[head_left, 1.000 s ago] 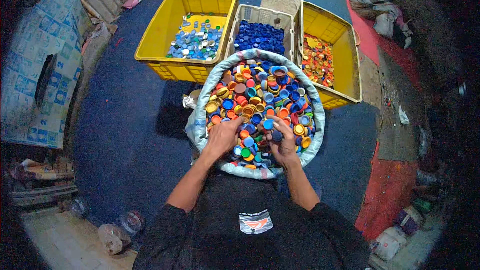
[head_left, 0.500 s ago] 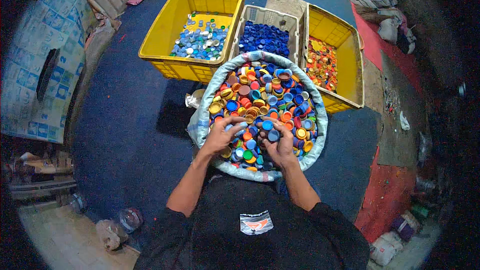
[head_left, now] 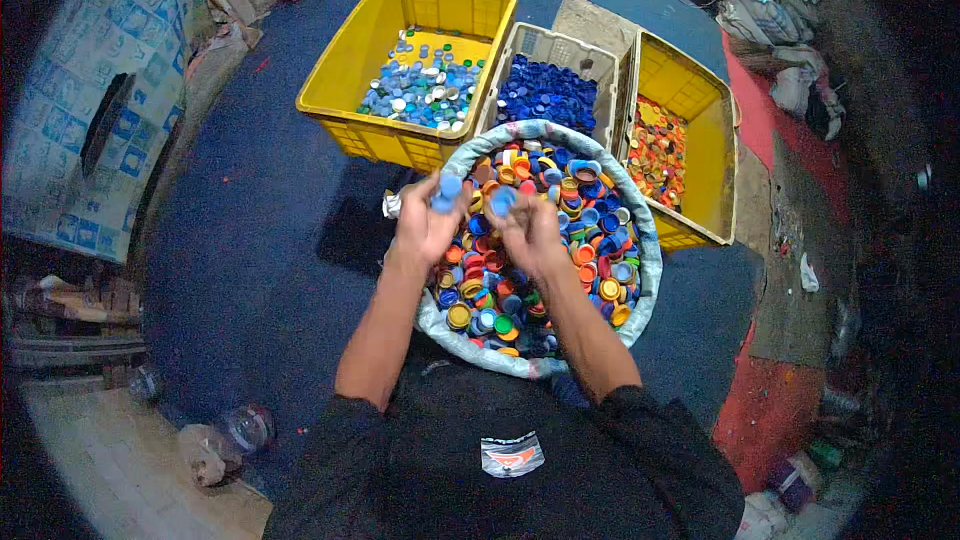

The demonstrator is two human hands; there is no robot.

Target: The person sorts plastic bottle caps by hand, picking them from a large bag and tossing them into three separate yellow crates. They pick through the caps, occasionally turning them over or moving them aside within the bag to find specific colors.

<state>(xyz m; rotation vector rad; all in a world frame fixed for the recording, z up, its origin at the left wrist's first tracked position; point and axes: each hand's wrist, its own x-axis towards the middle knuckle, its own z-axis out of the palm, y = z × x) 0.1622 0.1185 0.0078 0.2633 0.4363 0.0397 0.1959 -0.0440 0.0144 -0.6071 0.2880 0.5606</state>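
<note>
Above the left half of a round sack with a rolled pale rim (head_left: 645, 250), full of multicolored plastic bottle caps (head_left: 590, 240), both hands are raised and blurred by motion. My left hand (head_left: 425, 225) is closed on light blue caps (head_left: 447, 190), which stick up from its fingertips. My right hand (head_left: 530, 235), a little to the right and slightly lower, is closed on a blue cap (head_left: 502, 202) at its fingers. The hands hide part of the pile.
Beyond the sack stand a yellow bin (head_left: 330, 100) with light blue, white and green caps, a white crate (head_left: 607, 75) of dark blue caps, and a yellow bin (head_left: 710, 170) of orange caps. Bundles (head_left: 760, 20), a patterned panel (head_left: 70, 160) and a plastic bottle (head_left: 250, 427) lie around.
Both hands have risen from the pile and moved up and left toward the sack's far left, with blue caps in them. The view has shifted slightly.
</note>
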